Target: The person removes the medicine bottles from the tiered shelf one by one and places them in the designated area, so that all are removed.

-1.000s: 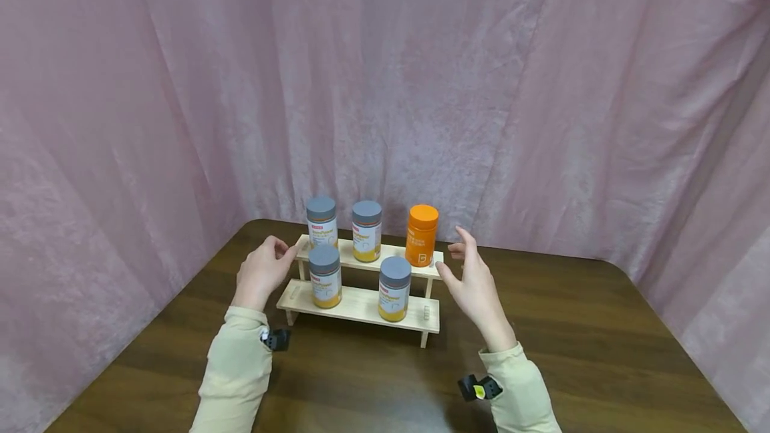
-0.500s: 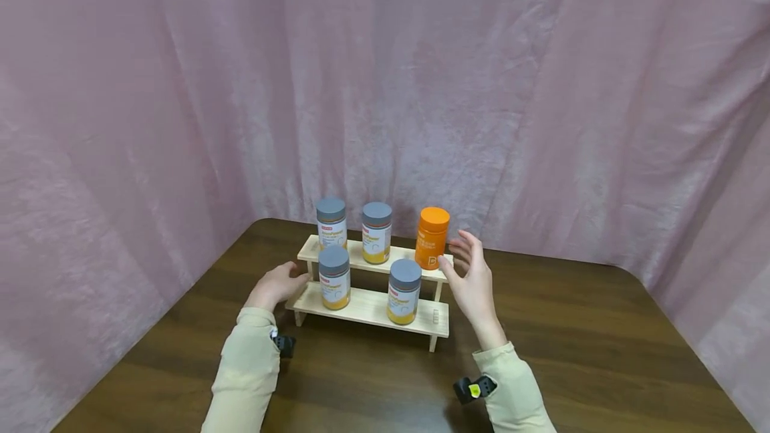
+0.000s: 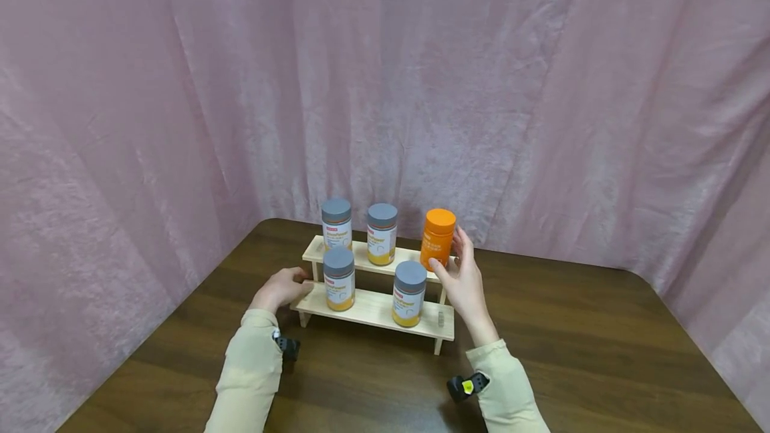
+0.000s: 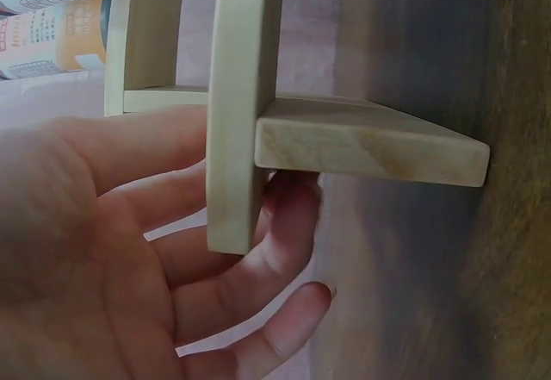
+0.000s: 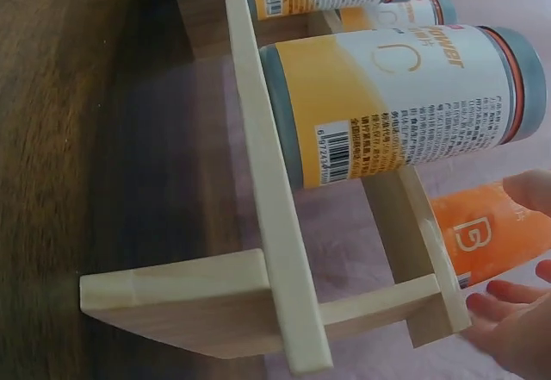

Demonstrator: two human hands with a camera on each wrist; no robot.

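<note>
A two-tier wooden display rack (image 3: 373, 307) stands on the table. My left hand (image 3: 281, 289) holds the left end of its lower shelf; in the left wrist view, the fingers (image 4: 288, 233) curl around the underside of the board. An orange bottle (image 3: 437, 239) with an orange lid is upright at the right of the upper shelf. My right hand (image 3: 466, 286) grips it low down, thumb across the front and fingers at its right side. In the right wrist view the orange bottle (image 5: 491, 229) is partly cut off, and finger contact is hard to see.
Grey-lidded bottles stand on the rack: a left one (image 3: 337, 222) and a middle one (image 3: 381, 236) above, a left one (image 3: 339, 279) and a right one (image 3: 409, 294) below. A pink curtain (image 3: 445, 85) hangs behind the brown table (image 3: 571, 339).
My right hand has moved left onto the orange bottle. The left hand has come down from beside the upper shelf to the lower shelf's end. The view has shifted slightly.
</note>
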